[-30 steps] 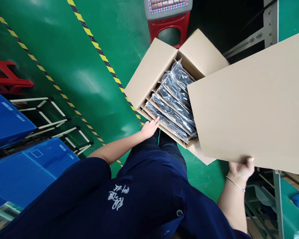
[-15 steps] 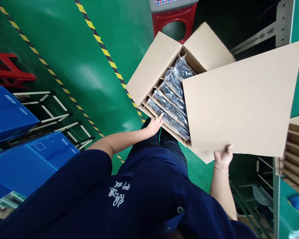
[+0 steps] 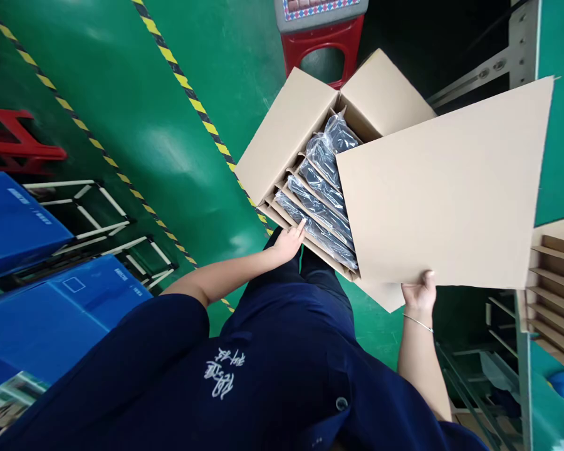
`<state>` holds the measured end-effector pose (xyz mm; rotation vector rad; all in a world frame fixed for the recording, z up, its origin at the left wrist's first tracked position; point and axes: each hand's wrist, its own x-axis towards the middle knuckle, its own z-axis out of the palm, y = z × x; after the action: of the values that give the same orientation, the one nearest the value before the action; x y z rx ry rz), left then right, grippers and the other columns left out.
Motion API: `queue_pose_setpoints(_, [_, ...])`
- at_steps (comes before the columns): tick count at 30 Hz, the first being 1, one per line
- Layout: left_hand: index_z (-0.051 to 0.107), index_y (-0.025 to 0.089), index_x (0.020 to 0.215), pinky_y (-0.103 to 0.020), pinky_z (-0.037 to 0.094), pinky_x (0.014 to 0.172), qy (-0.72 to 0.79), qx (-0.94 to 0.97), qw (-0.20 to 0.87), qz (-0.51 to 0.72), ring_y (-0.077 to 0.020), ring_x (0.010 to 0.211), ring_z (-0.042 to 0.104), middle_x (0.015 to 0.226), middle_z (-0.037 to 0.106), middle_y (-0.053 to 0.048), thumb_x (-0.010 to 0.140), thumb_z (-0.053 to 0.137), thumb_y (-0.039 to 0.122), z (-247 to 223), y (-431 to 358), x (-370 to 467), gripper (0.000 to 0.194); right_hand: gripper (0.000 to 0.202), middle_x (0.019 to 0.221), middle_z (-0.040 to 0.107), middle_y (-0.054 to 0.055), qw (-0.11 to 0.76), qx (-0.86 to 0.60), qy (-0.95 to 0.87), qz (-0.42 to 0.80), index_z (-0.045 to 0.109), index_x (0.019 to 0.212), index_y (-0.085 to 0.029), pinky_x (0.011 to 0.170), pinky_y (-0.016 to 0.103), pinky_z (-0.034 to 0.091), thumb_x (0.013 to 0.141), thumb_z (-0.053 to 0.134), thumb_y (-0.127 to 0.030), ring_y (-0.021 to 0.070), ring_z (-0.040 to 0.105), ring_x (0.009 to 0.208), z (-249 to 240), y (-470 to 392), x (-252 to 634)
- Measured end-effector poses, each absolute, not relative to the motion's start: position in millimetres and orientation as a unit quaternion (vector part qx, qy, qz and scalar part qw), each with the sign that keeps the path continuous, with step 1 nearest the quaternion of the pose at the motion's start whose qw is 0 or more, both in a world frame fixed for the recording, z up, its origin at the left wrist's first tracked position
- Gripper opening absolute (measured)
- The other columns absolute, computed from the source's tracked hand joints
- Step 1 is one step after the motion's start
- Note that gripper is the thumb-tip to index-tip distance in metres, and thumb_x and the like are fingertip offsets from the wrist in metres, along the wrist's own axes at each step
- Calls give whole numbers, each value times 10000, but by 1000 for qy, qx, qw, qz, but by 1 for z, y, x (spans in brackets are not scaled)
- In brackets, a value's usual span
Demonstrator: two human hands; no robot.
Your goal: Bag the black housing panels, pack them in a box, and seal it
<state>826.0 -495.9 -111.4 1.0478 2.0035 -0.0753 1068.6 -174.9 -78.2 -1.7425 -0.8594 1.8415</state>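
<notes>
An open cardboard box (image 3: 289,125), flaps spread, stands tilted in front of my legs. Inside it, several dark items in clear plastic (image 3: 317,232) are separated by cardboard dividers. My left hand (image 3: 289,243) rests on the near edge of the box, fingers bent over the rim and one fingertip at the nearest wrapped item. A large flat cardboard sheet (image 3: 446,194) covers the right part of the box. My right hand (image 3: 419,293) grips its near edge, thumb on top and the other fingers hidden underneath.
Behind the box is a red stool (image 3: 319,47) with a grey top. At the right, another divided carton (image 3: 554,275) sits on a green-topped table (image 3: 561,138). Blue boxes (image 3: 61,313) and a red stool (image 3: 19,141) are on the left. Striped tape (image 3: 200,106) crosses the floor.
The box, the sheet and both hands appear slightly further left, with the view shifted a little. Both hands keep their places on the box edge and the sheet.
</notes>
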Motion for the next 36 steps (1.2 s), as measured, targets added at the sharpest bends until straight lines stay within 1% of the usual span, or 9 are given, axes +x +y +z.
queue_pose_setpoints(9, [501, 51, 1414, -424, 463, 845, 773, 503, 386, -19, -292, 1128, 572, 1609, 309, -174, 933, 323, 105, -101, -507, 805, 516, 287, 1289, 643, 87, 317, -571, -368, 662, 684, 1051, -130, 1196, 382, 344, 811, 709, -286, 221, 505, 1329, -29, -155, 1056])
queue_pose_setpoints(14, [618, 66, 1252, -427, 441, 891, 776, 503, 380, 2, -288, 1136, 583, 1538, 431, -190, 957, 301, 99, -111, -498, 796, 434, 453, 1324, 617, 107, 332, -517, -409, 674, 662, 1119, -93, 1202, 381, 330, 736, 784, -303, 233, 490, 1343, -14, -154, 1047])
queue_pose_setpoints(17, [615, 73, 1251, -408, 440, 908, 777, 496, 387, 4, -275, 1152, 587, 1524, 454, -185, 957, 312, 90, -113, -494, 794, 423, 502, 1333, 608, 109, 336, -496, -428, 677, 651, 1144, -86, 1203, 382, 326, 720, 790, -315, 235, 472, 1358, -11, -156, 1044])
queue_pose_setpoints(20, [548, 42, 1337, -392, 441, 909, 791, 470, 392, -5, -275, 1139, 603, 1392, 579, -222, 942, 345, 86, -115, -491, 794, 446, 441, 1352, 589, 113, 340, -499, -428, 673, 659, 1111, -97, 1195, 438, 338, 738, 760, -309, 252, 452, 1375, -11, -157, 1042])
queue_pose_setpoints(24, [322, -34, 1495, -370, 452, 858, 809, 431, 399, -25, -275, 992, 658, 963, 733, -184, 899, 411, 92, -118, -481, 789, 615, 414, 1360, 582, 103, 348, -507, -437, 656, 666, 1072, -124, 1178, 520, 353, 725, 772, -325, 281, 419, 1395, -9, -157, 1038])
queue_pose_setpoints(26, [192, -14, 1550, -357, 454, 832, 812, 416, 407, -35, -265, 944, 669, 887, 731, -149, 893, 422, 98, -119, -474, 784, 705, 473, 1362, 581, 98, 346, -506, -446, 652, 661, 1095, -127, 1182, 530, 349, 696, 801, -341, 290, 403, 1404, -6, -157, 1036])
queue_pose_setpoints(29, [123, 76, 1586, -343, 454, 804, 815, 385, 430, -48, -253, 897, 682, 904, 728, -131, 897, 448, 122, -121, -462, 774, 762, 533, 1366, 574, 111, 350, -507, -448, 648, 661, 1102, -116, 1190, 526, 339, 660, 828, -363, 302, 402, 1401, -2, -158, 1034])
queue_pose_setpoints(33, [183, 144, 1587, -333, 449, 777, 817, 376, 435, -43, -248, 893, 682, 876, 726, -108, 882, 493, 117, -124, -454, 769, 771, 558, 1371, 576, 98, 352, -499, -452, 650, 674, 1082, -138, 1192, 534, 333, 624, 850, -405, 309, 414, 1389, -1, -158, 1035])
queue_pose_setpoints(36, [332, 131, 1543, -354, 454, 788, 821, 382, 422, -40, -264, 941, 666, 869, 723, -118, 879, 479, 92, -126, -454, 770, 681, 577, 1363, 584, 93, 354, -493, -456, 650, 678, 1080, -143, 1194, 532, 333, 615, 860, -433, 308, 414, 1388, -1, -157, 1035])
